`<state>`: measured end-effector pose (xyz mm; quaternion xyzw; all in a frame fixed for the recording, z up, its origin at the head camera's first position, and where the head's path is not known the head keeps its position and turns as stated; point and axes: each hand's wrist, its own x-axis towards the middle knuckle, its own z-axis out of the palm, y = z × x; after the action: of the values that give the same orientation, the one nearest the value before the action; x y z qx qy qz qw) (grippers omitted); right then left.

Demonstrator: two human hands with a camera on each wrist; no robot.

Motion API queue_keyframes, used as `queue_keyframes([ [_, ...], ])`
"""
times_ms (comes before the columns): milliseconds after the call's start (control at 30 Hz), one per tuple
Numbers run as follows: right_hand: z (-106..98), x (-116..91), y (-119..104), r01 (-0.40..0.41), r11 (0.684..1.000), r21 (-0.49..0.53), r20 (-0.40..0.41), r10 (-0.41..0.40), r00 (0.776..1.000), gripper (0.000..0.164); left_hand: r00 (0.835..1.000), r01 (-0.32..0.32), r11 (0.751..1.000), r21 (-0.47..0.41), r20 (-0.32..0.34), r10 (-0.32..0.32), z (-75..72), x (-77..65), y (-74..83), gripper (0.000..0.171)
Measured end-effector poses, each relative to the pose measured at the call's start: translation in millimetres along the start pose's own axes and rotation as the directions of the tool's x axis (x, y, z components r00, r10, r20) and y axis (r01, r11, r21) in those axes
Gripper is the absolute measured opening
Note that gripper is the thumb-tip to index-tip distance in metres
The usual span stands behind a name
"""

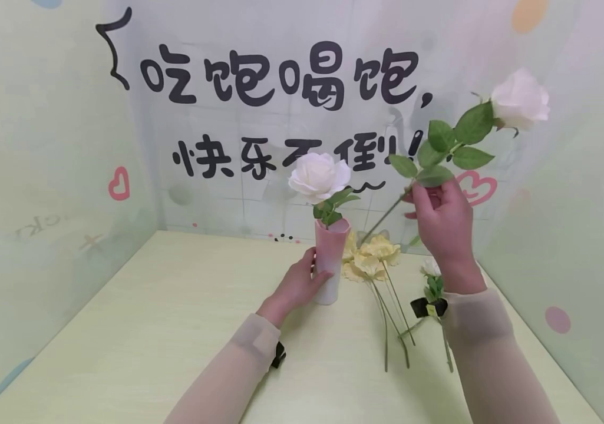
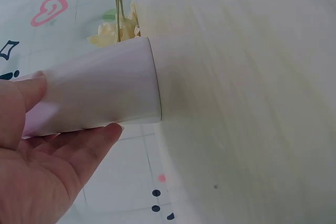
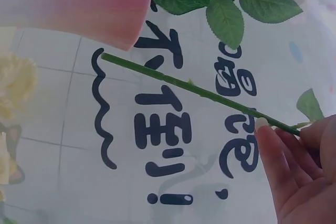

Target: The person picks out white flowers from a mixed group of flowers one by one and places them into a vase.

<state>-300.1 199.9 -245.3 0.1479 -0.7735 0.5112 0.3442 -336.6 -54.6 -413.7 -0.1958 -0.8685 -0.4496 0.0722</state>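
Note:
A pink-and-white vase [image 1: 329, 259] stands on the table with one white rose [image 1: 319, 176] in its mouth. My left hand [image 1: 295, 287] grips the vase low on its body, thumb on one side and fingers on the other, as the left wrist view shows around the pale vase wall [image 2: 105, 87]. Up on the right, my right hand [image 1: 444, 221] pinches the stem of a second white rose [image 1: 520, 100], which slants with its bloom to the upper right. In the right wrist view the bare green stem [image 3: 199, 93] ends close beside the vase's pink rim [image 3: 137, 17].
Several yellow flowers [image 1: 373, 262] lie on the table right of the vase, stems toward me. Farther right, a smaller white flower [image 1: 431, 268] is partly hidden by my right sleeve [image 1: 479, 318]. Printed walls enclose the table [image 1: 137, 330] at the back and sides.

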Motion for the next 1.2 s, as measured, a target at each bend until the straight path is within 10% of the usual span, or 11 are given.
queue_keyframes([
  [300,26.1,12.2,-19.0,0.058,0.99,0.128,0.001,-0.058,0.998,0.026,1.0,-0.002,1.0,-0.01,-0.003,0.002,1.1,0.1,0.6,0.068],
  [600,59.7,4.3,8.8,0.018,0.986,-0.168,0.216,0.019,0.976,0.026,0.999,-0.039,0.999,-0.024,0.0,0.039,4.5,6.5,-16.0,0.077],
  [833,74.0,-6.1,24.0,0.053,0.943,-0.327,0.349,0.068,0.935,0.026,1.0,0.021,0.999,-0.031,0.011,-0.021,0.8,-0.8,0.4,0.069],
  [1200,59.0,-17.1,33.6,0.079,0.923,-0.377,0.463,0.114,0.879,0.033,0.999,0.037,0.999,-0.04,0.007,-0.036,-1.8,-3.3,5.9,0.068],
])
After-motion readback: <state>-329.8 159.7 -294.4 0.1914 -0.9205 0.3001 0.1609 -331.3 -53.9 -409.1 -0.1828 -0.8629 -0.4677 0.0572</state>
